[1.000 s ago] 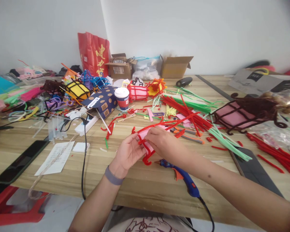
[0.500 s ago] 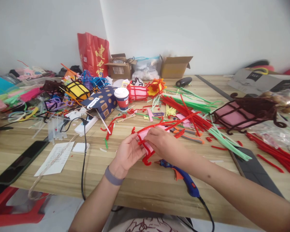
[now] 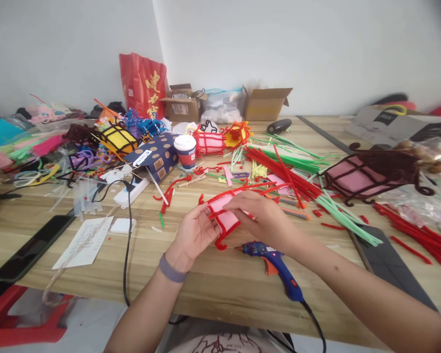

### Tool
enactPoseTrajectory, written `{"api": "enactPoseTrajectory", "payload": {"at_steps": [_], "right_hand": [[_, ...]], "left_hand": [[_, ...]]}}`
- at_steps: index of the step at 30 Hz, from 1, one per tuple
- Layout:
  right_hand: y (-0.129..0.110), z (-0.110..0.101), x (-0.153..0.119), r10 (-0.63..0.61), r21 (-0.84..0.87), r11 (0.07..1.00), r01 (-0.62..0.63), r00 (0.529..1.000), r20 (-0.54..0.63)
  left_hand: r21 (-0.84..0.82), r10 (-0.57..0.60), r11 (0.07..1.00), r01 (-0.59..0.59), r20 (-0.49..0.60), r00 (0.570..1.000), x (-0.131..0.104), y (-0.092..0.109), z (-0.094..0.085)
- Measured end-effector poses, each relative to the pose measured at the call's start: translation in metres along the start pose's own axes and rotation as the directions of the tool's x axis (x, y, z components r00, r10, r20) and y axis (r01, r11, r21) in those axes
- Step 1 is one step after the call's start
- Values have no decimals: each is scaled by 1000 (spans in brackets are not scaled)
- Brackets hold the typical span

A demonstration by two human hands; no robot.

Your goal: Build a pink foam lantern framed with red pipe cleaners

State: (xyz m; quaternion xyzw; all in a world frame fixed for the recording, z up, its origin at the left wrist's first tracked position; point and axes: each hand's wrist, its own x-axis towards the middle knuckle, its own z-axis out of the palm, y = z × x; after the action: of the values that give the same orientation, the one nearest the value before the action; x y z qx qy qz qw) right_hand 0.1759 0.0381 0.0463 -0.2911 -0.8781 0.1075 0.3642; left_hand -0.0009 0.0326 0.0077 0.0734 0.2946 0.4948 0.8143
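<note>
Left hand [image 3: 195, 234], loosely curled, holds a pink-panelled, red fuzzy-stemmed frame [image 3: 228, 222]. Right hand [image 3: 261, 212], half bent, arches over it; I cannot tell whether it grips.

Craft workspace: glue gun [image 3: 283, 272], pipe cleaners [image 3: 294, 178]

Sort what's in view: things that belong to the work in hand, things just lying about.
Likely in the work:
pink-and-red piece held in the left hand
red fuzzy stems
blue glue gun

Probably just lying about:
paper cup
red bag
black phone-like slab
</note>
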Motion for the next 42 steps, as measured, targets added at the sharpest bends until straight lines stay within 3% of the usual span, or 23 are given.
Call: {"api": "enactPoseTrajectory", "payload": {"at_steps": [2, 3, 6, 8, 12, 16, 17, 21, 27, 33, 37, 42], "right_hand": [[4, -10, -5, 167, 4, 986, -168, 978, -121], [6, -15, -8, 284, 18, 958, -285, 943, -173], [18, -23, -20, 613, 156, 790, -593, 759, -219], [24, -23, -28, 747, 295, 660, -691, 644, -164], [31, -9, -38, 875, 548, 434, -715, 480, -65], [30, 6, -36, 927, 804, 270, -530, 369, -68], [29, 8, -34, 924, 840, 241, -487, 379, -45], [24, 13, -26, 858, 859, 203, -469, 509, 75], [17, 12, -20, 836, 841, 220, -494, 540, 99], [5, 7, -23, 773, 838, 207, -505, 610, 177], [2, 2, -29, 770, 830, 230, -508, 617, 164], [-3, 1, -33, 809, 864, 187, -468, 572, 135]], "left_hand": [[-8, 4, 1000, -4, -18, 1000, 0, 1, 1], [-15, 6, 1000, -7, -24, 1000, -1, 1, 1], [-33, -3, 999, 2, -28, 1000, -1, 2, 1], [-41, -16, 999, 15, -22, 1000, -1, 3, 2], [-44, -15, 999, 14, -21, 1000, -1, 3, 2], [-38, 2, 999, -2, -7, 1000, -2, 3, 0], [-38, 7, 999, -7, 6, 1000, -3, 3, 0], [-43, 36, 999, -33, 75, 997, -4, 2, -2], [52, 71, 996, -78, 132, 989, -6, -3, -9], [149, 102, 979, -142, 250, 963, -10, -9, -12], [193, 100, 966, -173, 340, 935, -19, -9, -4], [255, 65, 953, -162, 351, 934, -27, -9, 3]]}}
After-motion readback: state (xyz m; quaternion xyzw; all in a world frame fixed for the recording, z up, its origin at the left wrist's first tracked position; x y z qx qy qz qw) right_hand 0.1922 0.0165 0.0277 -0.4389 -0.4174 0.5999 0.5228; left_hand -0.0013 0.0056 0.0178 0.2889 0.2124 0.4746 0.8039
